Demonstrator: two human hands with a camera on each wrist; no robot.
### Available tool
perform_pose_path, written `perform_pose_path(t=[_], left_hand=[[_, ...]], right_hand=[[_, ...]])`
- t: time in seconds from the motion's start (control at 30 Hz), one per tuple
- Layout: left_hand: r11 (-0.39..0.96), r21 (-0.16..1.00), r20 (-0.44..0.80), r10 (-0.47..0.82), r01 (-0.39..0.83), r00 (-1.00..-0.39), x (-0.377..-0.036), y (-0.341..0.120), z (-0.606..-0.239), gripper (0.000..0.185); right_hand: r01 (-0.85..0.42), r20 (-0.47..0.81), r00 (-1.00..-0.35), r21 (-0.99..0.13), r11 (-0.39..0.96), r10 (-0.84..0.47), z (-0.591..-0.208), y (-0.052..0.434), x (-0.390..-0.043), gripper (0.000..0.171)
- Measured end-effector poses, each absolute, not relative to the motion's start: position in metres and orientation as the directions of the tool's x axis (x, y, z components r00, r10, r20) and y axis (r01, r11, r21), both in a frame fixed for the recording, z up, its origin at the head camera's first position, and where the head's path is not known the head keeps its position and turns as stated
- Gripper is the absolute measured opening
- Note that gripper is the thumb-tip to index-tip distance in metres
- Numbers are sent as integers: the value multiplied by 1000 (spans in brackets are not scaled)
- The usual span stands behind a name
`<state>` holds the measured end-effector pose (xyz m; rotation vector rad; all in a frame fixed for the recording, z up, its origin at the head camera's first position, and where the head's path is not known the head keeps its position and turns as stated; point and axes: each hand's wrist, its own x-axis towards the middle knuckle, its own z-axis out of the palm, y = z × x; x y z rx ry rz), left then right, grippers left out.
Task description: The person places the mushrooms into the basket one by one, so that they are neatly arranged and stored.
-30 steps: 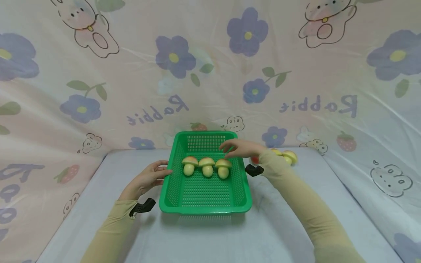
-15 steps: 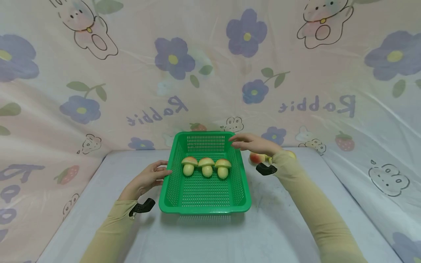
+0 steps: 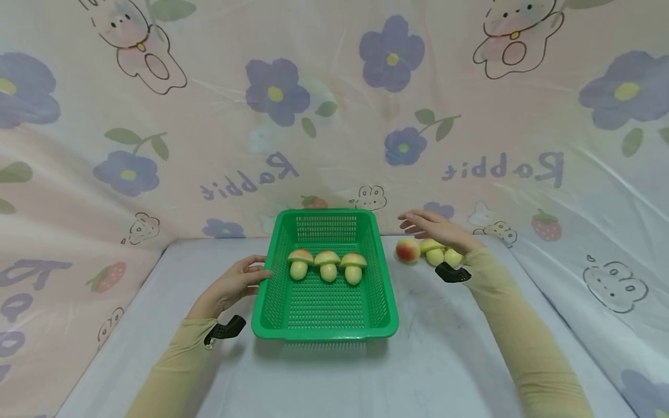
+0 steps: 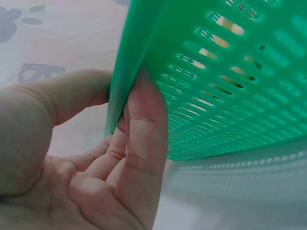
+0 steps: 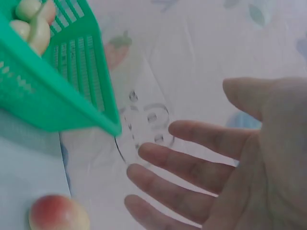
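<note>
A green plastic basket with slotted walls stands at the middle of the table. Three toy mushrooms, among them the left one, the middle one and the right one, lie in a row inside it. My left hand pinches the basket's left rim; in the left wrist view the thumb is outside the lip and the fingers curl under it. My right hand is raised right of the basket with fingers spread, holding nothing. Below it lies a red-and-yellow peach.
Beside the peach, more mushrooms lie partly behind the right wrist. A white cloth covers the table. Close behind the table hangs a printed curtain with flowers and rabbits.
My right hand has moved right, from over the basket to above the peach and the mushrooms beside it, uncovering them. My left hand and the basket have stayed in place.
</note>
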<state>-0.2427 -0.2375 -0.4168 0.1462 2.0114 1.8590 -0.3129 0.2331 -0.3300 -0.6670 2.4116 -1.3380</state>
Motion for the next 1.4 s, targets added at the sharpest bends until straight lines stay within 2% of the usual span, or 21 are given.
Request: perform_pose_path(t=[0.37, 0.93, 1.4], left_hand=[[84, 978, -208, 345, -190, -915, -242, -236, -418, 64], [108, 977, -208, 335, -182, -919, -243, -238, -420, 64], [86, 980, -200, 344, -182, -917, -243, -237, -420, 63]], right_hand=[[-225, -33, -924, -757, 613, -380, -346, 277, -303, 57], [-99, -67, -969, -774, 626, -236, -406, 333, -291, 64], [68, -183, -975, -787, 613, -127, -431, 356, -287, 68]])
